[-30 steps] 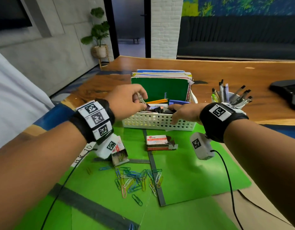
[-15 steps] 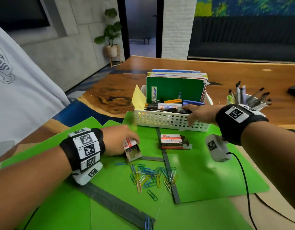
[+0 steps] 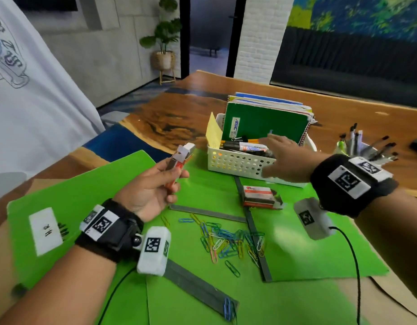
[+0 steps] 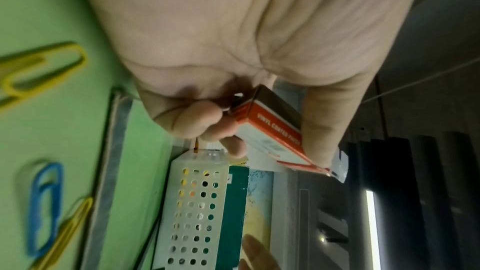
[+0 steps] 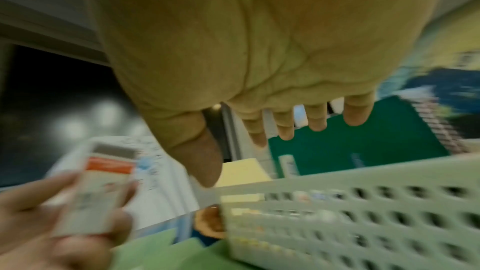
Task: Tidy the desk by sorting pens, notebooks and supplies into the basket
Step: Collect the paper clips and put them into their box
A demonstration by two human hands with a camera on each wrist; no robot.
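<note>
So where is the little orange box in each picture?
Head: the orange box is left of centre, held up by the left hand.
Left wrist: the box is right of centre, pinched under the palm.
Right wrist: blurry, the box is lower left.
Shared landmark: the white basket.

Basket (image 3: 235, 164): white, walls dotted with round holes. In it: green notebook (image 3: 263, 124), yellow note (image 3: 213, 132), black marker (image 3: 246, 146) with orange-and-white label. Left of basket: box (image 3: 179, 161), orange-red and white. Just before basket: second box (image 3: 259, 194), white top, red edge. Further before basket: clips (image 3: 226, 242), blue, yellow, green, pink. Mat (image 3: 296, 259) bright green, grey tape strips. Bench (image 3: 343, 109) brown wood.
</note>
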